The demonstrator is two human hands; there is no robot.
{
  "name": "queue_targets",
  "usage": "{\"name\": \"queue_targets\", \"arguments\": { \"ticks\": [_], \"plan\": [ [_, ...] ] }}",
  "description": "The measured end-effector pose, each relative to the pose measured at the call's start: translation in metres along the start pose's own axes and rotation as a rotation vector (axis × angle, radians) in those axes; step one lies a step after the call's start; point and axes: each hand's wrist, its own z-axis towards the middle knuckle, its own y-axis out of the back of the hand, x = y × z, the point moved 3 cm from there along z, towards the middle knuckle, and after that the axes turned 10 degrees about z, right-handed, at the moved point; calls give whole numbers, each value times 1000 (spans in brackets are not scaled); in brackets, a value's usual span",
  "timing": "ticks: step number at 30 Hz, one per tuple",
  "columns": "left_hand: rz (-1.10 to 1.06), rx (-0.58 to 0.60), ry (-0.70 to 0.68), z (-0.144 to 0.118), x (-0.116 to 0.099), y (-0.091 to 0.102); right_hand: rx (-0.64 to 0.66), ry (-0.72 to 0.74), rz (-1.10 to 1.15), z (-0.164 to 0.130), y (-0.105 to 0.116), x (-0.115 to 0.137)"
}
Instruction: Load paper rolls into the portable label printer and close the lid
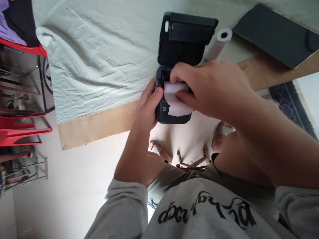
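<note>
A small black receipt printer [174,119] is held over the table's front edge, its lid [183,49] swung up and back. My left hand [149,106] is wrapped round the printer's left side, thumb on the rim. Inside the printer lies a white paper roll [175,89], its loose torn end hanging over the front. My right hand [206,86] reaches in from the right, with finger and thumb closed on the roll. Behind that hand a second white paper roll [219,43] stands on the table, partly hidden.
A pale green cloth [104,59] covers the table, with a bare wooden edge [99,127] along the front. A dark flat tablet-like thing [276,35] lies at the right. Red plastic chairs [22,131] stand to the left.
</note>
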Motion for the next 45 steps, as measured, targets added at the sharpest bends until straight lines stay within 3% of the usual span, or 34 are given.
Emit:
{"name": "queue_targets", "arguments": {
  "ticks": [3,6,9,11,14,18,20,30,36,42,45],
  "plan": [
    [6,-24,1,0,-1,1,-32,66,153,0,5,-4],
    [20,-122,18,0,1,4,-86,174,607,0,11,-11],
    [-12,-202,72,-1,4,6,-186,123,1130,5,7,-26],
    [-38,-197,105,-1,6,6,-253,60,1242,10,-1,-36],
    [-53,-172,99,0,6,5,-316,40,1143,16,-13,-45],
    [-65,-189,65,1,4,4,-373,72,571,14,-17,-48],
    [-65,-192,85,0,4,3,-360,82,429,12,-17,-48],
    [-69,-164,133,-1,1,-1,-250,-26,308,7,-23,-48],
    [-68,-187,135,-1,3,-1,-674,168,149,-7,11,-52],
    [-42,-166,154,1,3,0,-441,-21,218,19,-7,-86],
    [-27,-187,172,0,5,0,-414,2,259,21,-11,-87]
  ]
}}
